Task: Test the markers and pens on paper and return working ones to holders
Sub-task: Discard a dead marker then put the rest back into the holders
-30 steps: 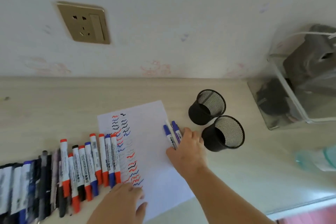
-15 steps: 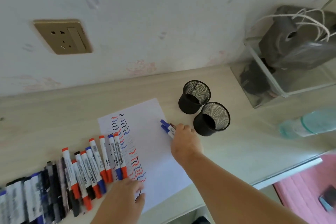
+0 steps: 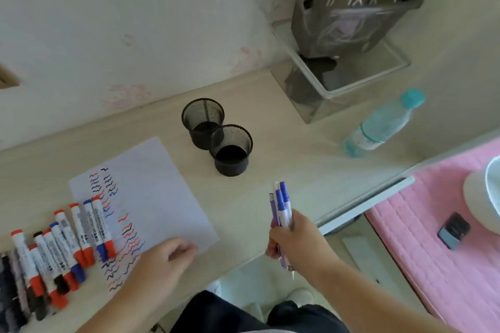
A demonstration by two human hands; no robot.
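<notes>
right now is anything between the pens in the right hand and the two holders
Nothing visible. The right hand holds the pens above the desk edge, and only bare desk lies between them and the near holder. Both holders look empty.

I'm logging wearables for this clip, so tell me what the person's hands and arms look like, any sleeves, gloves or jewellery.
Both forearms are bare as far as the frame shows, with no sleeves in view. The left hand and right hand wear no gloves, and no rings, watch or bracelet are visible. No markings show on either arm.
</notes>
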